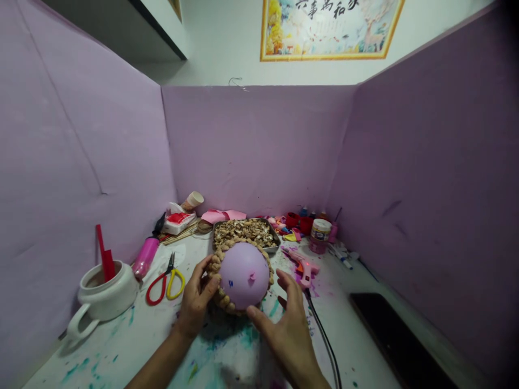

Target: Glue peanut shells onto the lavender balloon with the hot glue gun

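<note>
A lilac balloon (239, 274) with its knot facing me sits at the middle of the table. Tan nutshell-like pieces (221, 300) cover its outer side and form a ring around the bare part. My left hand (196, 296) grips the left edge of this shell-covered balloon, thumb in front and fingers behind. On the other side, my right hand (286, 319) is open with fingers apart. Its thumb tip is close to the balloon's lower edge; whether it touches, I cannot tell. Behind the balloon lies a metal tray (279, 243) of shell pieces.
Right of the balloon lies a pink glue gun (307, 273) with a black cord. A dark flat device (401, 335) lies farther right. At left are scissors (166, 283), a pink pump (146, 256) and a white pot (107, 300). Purple panels (259, 146) enclose the table.
</note>
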`<state>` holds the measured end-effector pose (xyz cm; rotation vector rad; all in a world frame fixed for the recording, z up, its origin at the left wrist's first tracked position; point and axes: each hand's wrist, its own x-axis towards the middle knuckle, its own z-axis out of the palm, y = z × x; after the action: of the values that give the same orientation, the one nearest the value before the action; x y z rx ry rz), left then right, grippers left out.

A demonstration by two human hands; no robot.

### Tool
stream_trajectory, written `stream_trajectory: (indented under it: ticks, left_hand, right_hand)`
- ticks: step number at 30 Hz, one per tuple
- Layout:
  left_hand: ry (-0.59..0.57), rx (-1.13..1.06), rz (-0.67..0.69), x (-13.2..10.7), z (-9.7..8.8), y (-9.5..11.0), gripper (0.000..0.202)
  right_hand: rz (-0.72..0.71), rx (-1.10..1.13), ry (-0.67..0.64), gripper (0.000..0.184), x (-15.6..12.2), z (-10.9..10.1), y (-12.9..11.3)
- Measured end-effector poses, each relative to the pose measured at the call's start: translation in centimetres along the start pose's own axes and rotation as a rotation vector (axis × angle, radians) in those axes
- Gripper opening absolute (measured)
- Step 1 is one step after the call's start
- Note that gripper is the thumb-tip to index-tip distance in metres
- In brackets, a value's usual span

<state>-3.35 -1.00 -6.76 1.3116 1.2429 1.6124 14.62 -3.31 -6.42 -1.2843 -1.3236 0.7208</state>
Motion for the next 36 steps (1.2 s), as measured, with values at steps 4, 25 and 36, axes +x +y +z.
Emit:
stream_trajectory:
  ticks: [4,25,36]
  left_hand:
    - [0.018,0.045,0.039,-0.5,0.3,0.1,0.050]
    - [-0.012,0.150,0.195,-1.0,0.5,-1.3,0.060]
    - [-0.035,0.175,0.218,-1.2,0.5,-1.4,0.056]
  right_hand:
    - [0.038,-0.068,-0.005,0.075,-0.5,0.8,-1.2]
    - [0.027,-0.179,0.052,0.069,-1.1,1.2,-1.2]
    - [-0.002,-0.309,0.099,0.067,-1.2,1.7,-0.6]
